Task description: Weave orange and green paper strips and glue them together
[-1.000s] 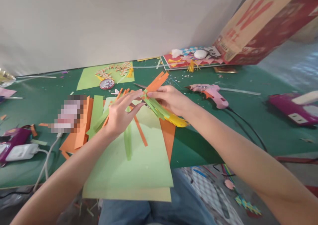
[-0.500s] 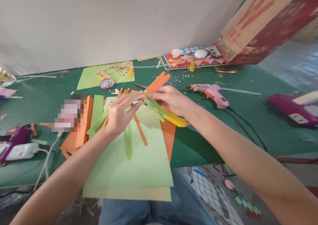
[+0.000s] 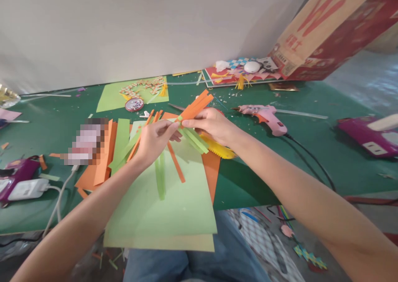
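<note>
The left hand [image 3: 154,139] closes its thumb and fingertips on the crossing of the orange and green paper strips [image 3: 183,122], and the right hand [image 3: 211,124] pinches the same bundle from the other side, fingers folded round it; the two grips nearly touch above the table, so the strips are held at one small spot only; the orange ends [image 3: 199,103] fan up and away, the green ends [image 3: 195,139] slope down toward the yellow tool [image 3: 219,150], and one green strip [image 3: 160,176] hangs loose over the light green sheet [image 3: 174,203]. The likely trouble, as I judge it, is the weave slipping apart if either pinch eases, since nothing visible fixes the crossing; thin strips may also crease or tear under a hard pull. The light green sheet overhangs the edge of the green table [image 3: 46,124] above the lap; a forearm brushing it could slide it off. The pink glue gun [image 3: 264,116] lies just right of the right hand, its cord [image 3: 307,157] trailing past the wrist; a snag could drag it.
</note>
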A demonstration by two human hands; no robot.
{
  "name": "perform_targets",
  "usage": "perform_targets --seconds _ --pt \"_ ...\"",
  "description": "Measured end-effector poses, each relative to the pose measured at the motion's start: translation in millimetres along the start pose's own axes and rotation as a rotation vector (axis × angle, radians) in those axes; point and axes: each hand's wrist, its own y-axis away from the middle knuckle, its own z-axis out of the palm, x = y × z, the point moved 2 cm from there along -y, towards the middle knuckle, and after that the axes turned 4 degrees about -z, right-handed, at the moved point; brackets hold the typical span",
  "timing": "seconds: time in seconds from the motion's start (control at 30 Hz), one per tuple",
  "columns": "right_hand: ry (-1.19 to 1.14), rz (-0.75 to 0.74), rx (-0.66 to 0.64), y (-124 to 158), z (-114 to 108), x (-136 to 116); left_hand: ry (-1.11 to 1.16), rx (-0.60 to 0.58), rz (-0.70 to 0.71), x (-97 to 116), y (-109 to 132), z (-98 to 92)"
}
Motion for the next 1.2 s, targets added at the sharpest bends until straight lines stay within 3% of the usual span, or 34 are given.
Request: perform_targets --seconds 0.77,1.2 --pt "-0.095 -0.005 0.028 -0.5 2.1 0.5 -0.029 0.02 0.06 1.2 -0.5 -0.1" --pt "0.145 -0.062 0.004 -1.0 -0.9 -1.9 -0.008 0.066 0.087 -2.3 -1.6 -0.3"
